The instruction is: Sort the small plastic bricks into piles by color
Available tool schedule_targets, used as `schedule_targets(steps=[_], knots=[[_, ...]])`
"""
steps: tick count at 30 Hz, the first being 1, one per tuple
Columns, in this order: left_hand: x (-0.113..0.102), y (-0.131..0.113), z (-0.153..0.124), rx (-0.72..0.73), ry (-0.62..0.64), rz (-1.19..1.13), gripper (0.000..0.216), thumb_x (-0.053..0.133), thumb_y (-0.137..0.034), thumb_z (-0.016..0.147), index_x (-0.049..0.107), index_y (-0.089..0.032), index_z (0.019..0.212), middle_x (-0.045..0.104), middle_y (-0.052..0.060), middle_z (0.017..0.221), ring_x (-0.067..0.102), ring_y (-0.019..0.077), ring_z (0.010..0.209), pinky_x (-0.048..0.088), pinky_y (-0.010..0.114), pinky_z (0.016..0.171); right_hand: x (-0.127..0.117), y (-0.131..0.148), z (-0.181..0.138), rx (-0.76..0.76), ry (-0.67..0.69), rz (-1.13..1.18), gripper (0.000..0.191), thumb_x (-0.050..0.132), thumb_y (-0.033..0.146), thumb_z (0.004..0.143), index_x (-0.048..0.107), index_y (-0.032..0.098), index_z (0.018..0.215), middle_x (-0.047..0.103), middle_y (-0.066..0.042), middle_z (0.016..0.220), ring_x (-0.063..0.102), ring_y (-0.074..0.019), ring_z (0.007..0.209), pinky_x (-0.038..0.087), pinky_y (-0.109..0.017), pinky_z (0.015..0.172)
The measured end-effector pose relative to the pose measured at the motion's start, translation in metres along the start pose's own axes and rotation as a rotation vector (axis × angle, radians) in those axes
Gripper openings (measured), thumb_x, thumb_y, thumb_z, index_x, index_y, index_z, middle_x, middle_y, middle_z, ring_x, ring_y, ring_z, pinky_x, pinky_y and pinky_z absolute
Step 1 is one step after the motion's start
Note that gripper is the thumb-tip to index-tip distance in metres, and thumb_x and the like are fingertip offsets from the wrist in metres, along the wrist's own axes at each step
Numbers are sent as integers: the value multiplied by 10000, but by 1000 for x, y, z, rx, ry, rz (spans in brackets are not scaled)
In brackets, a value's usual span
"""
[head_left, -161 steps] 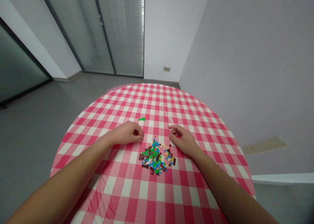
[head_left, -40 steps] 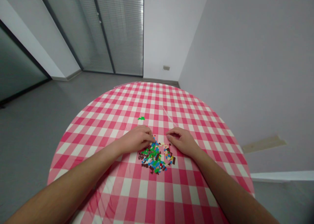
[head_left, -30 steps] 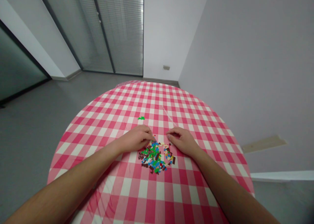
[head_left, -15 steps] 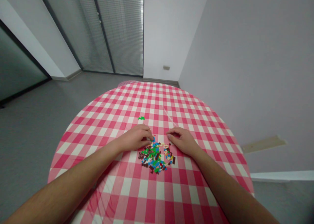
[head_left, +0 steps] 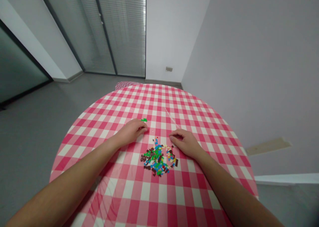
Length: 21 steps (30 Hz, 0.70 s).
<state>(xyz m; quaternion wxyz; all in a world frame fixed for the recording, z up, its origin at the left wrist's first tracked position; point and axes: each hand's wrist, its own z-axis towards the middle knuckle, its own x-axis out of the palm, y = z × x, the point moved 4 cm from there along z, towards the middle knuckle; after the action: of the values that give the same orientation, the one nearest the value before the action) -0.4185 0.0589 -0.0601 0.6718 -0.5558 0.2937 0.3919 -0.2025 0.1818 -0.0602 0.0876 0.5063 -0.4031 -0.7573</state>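
A heap of tiny coloured bricks [head_left: 159,157], green, blue, brown, cream and red, lies on a round table with a red-and-white checked cloth [head_left: 154,193]. My left hand [head_left: 131,131] rests beyond the heap, fingers curled and pinched, its fingertips just short of a small green cluster of bricks [head_left: 144,120]. What the pinch holds is too small to see. My right hand [head_left: 184,141] lies at the heap's far right edge, fingers curled loosely inward on the cloth.
The table's far rim [head_left: 149,85] curves below a grey floor [head_left: 37,120]. A white wall [head_left: 249,71] stands close on the right. Blinds cover glass doors [head_left: 112,31] at the back.
My left hand has drawn away from the top of the heap and moved up and left to the green cluster. My right hand has stayed put.
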Motion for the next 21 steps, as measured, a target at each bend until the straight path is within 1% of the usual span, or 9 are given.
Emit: schedule_targets(steps=[3,6,12,15,17,19,21], knots=[[-4,19,0,-48,-4,82,218,508,-249,939,680,-197,815,702,78,840,598,207,799,450,351,749,1,-1,1,2,4,4,152,575,237,839,713,198,887,729,-58,889,667,-195,815,510,-336,743],[-7,27,0,-46,-35,127,230,497,-240,938,702,-190,846,700,90,865,598,214,818,454,356,758,1,-2,0,-4,1,8,151,575,238,838,712,202,890,729,-57,892,667,-194,818,510,-338,750],[-7,24,1,-26,-83,193,280,485,-276,960,735,-180,877,696,94,844,599,215,807,452,353,768,0,-2,-1,4,3,0,147,576,234,838,710,201,890,729,-58,898,665,-192,818,510,-340,749],[-10,24,1,-51,-121,214,274,474,-259,953,727,-177,887,694,90,848,595,209,799,450,349,765,0,-2,-1,9,7,1,149,575,236,839,710,201,890,730,-61,902,665,-194,822,512,-343,752],[-13,23,0,-80,-132,221,248,483,-233,923,716,-177,856,689,83,829,586,201,781,447,343,745,0,-1,0,11,7,2,151,575,240,840,711,201,892,731,-63,904,666,-195,826,513,-344,752],[-14,21,-1,-84,-101,216,219,506,-219,875,703,-181,788,678,73,783,575,192,748,445,339,718,0,-1,0,13,6,3,151,577,241,840,712,201,896,732,-64,907,667,-196,828,515,-347,756],[-14,17,-1,-49,-48,189,205,517,-212,842,694,-187,742,672,67,758,573,190,740,450,341,711,0,0,0,11,7,6,151,579,240,841,712,199,899,732,-65,908,667,-196,829,515,-349,760]])
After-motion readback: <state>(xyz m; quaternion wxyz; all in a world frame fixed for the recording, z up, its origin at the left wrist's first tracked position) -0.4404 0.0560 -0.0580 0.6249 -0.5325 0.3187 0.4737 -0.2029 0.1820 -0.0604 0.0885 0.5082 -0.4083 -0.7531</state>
